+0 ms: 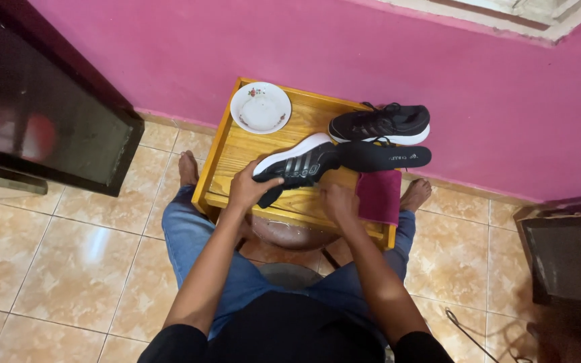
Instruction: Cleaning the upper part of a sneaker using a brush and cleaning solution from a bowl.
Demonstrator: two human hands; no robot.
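A black sneaker with grey stripes and a white sole (300, 161) lies on its side on a small yellow wooden table (237, 144). My left hand (250, 188) grips it at the near end, fingers curled over the upper. My right hand (337, 202) rests on the table just right of the shoe, beside a dark red cloth (379, 195); its fingers look curled, and I cannot tell whether it holds anything. A second black sneaker (381, 123) stands upright at the table's far right. A black insole (388, 156) lies in front of it.
A white dish with a small flower pattern (260, 107) sits at the table's far left corner. A pink wall runs behind the table. Dark furniture stands at the left (42, 121) and right (569, 255). My knees and bare feet flank the table on a tiled floor.
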